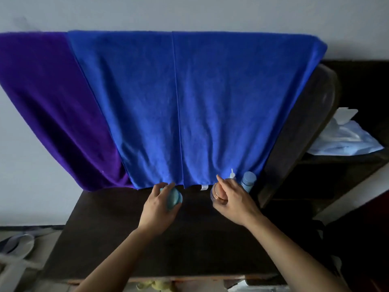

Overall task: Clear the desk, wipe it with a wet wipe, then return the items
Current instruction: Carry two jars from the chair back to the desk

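Head view, dim light. Both forearms reached over the dark table (126, 239) toward its far edge. The left hand (156, 209) was near the middle of that edge, its grip curled round a pale-blue round container (174, 197) held just above the table top. The right hand (233, 204), further right along the same edge, had its grip on what appeared to be a clear jar (217, 194) with a copper-coloured ring, index finger raised. Just beyond it, at the table's far right corner, stood a blue bottle (248, 181) and a white-tipped nozzle (232, 172). A blue towel (179, 106) and a purple towel (52, 106) hung behind the table. On a shelf right of the table lay a wipe pack (345, 140).
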`<state>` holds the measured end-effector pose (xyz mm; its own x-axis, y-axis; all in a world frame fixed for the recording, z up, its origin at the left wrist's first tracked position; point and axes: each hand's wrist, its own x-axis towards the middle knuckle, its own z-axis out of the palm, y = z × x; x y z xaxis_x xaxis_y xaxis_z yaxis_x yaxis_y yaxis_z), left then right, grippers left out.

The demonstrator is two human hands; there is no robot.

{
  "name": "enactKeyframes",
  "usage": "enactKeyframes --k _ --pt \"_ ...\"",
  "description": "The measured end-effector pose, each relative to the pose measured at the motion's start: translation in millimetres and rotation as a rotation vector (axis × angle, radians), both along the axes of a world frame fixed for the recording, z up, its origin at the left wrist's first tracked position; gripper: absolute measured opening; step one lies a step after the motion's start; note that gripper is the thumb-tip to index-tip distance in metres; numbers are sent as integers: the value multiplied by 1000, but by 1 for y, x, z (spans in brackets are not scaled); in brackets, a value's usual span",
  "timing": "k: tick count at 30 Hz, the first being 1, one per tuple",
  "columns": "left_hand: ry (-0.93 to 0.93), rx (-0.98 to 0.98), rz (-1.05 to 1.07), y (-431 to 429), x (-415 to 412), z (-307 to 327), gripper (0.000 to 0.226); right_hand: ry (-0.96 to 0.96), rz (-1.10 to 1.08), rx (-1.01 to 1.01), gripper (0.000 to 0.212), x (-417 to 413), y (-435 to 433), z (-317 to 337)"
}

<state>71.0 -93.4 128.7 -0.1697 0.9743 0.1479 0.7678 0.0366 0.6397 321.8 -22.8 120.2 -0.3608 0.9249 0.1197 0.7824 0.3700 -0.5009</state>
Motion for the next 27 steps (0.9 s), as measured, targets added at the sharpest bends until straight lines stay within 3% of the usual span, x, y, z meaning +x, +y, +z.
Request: enactKeyframes --k 7,12,21,27 --pt "-6 -177 -142 68 -19 -58 68 -88 -114 -219 92 -41 31 -54" --pt "7 -258 -171 102 -6 -104 74 -155 -74 -281 87 -52 55 -98" --pt "65 -309 -157 136 14 -161 78 -139 -51 -180 73 -57 88 -150" --pt "66 -216 -146 125 22 -139 70 -102 -37 -141 78 -51 72 -137"
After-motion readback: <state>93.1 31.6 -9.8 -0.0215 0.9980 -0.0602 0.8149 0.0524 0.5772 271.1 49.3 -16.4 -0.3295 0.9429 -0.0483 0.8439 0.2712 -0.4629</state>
